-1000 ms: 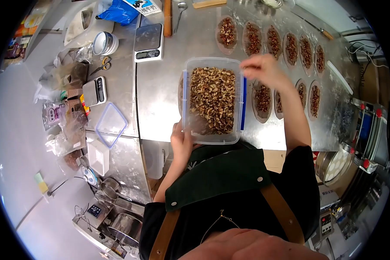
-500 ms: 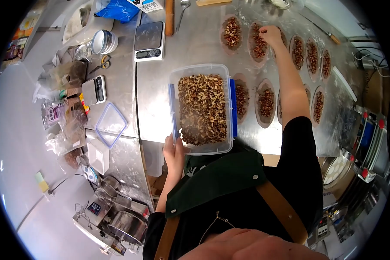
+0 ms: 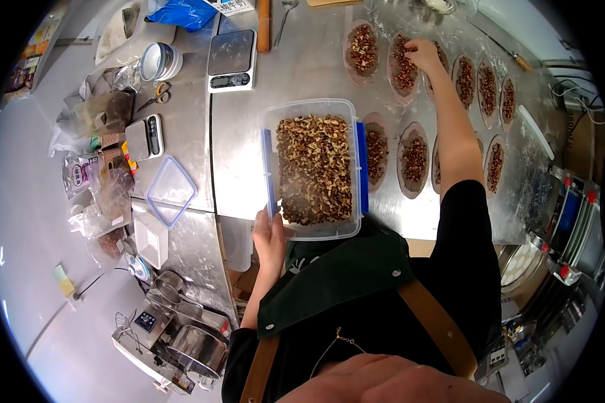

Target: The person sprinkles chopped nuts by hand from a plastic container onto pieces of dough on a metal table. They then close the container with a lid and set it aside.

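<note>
My left hand point(image 3: 269, 236) grips the near left corner of a clear plastic container point(image 3: 321, 232), its fingers wrapped at the edge. Chopped walnuts point(image 3: 314, 168) fill the container, which has blue clips along its sides. At the far side, my right hand point(image 3: 421, 54) is over a flat brown oval of dough point(image 3: 394, 87) strewn with chopped nuts. Its fingertips are pinched together down at the nuts; what they hold is hidden. Several similar nut-covered ovals lie around it in two rows, including one point(image 3: 414, 185) near my forearm, which partly covers others.
A kitchen scale point(image 3: 232, 57), a rolling pin point(image 3: 264, 27) and a fork point(image 3: 284, 23) lie at the back left. Further left are scissors point(image 3: 156, 96), a second scale point(image 3: 145, 138), a blue-edged lid point(image 3: 172, 193) and stacked bowls point(image 3: 160, 64). A white bar point(image 3: 536, 133) lies at right.
The view has shifted slightly, so the far ovals appear a little lower and further right. My right hand stays over the same oval, and my left hand keeps its grip.
</note>
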`<state>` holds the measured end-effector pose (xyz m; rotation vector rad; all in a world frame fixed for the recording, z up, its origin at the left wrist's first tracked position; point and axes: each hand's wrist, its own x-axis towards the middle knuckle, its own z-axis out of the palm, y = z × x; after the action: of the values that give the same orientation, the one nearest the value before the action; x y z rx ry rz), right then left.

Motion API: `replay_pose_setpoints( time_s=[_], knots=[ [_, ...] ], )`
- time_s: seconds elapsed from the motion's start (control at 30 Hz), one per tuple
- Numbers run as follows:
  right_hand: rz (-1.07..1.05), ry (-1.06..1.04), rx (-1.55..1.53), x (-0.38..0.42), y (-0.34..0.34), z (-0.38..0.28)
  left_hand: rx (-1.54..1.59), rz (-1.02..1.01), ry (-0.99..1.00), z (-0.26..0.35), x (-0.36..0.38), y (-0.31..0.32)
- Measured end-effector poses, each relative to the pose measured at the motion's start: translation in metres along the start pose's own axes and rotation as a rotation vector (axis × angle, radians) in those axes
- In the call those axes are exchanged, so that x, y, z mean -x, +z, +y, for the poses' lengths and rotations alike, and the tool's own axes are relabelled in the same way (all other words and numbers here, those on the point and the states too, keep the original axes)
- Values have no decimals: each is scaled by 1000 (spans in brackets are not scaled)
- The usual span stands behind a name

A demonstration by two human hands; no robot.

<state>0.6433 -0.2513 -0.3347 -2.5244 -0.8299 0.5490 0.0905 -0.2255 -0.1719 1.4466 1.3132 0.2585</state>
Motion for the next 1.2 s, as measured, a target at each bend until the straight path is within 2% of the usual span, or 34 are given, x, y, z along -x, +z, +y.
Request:
replay_pose_setpoints(
  time_s=[0.13, 0.33, 0.5, 0.93, 1.03, 1.2],
  knots=[
    [0, 49, -76, 5, 0, 6, 26, -11, -8, -5, 0, -1],
    [51, 13, -214, 42, -8, -5, 31, -26, -8, -6, 0, -1],
    [77, -61, -172, 64, -4, -7, 43, -35, -16, -3, 1, -1],
    [177, -125, -201, 63, -4, -11, 70, -4, -36, -3, 2, -1],
    [222, -141, -170, 59, -7, -18, 82, -22, -30, -9, 1, -2],
    [116, -163, 276, 48, -1, -50, 73, -22, -31, -5, 1, -3]
  ],
)
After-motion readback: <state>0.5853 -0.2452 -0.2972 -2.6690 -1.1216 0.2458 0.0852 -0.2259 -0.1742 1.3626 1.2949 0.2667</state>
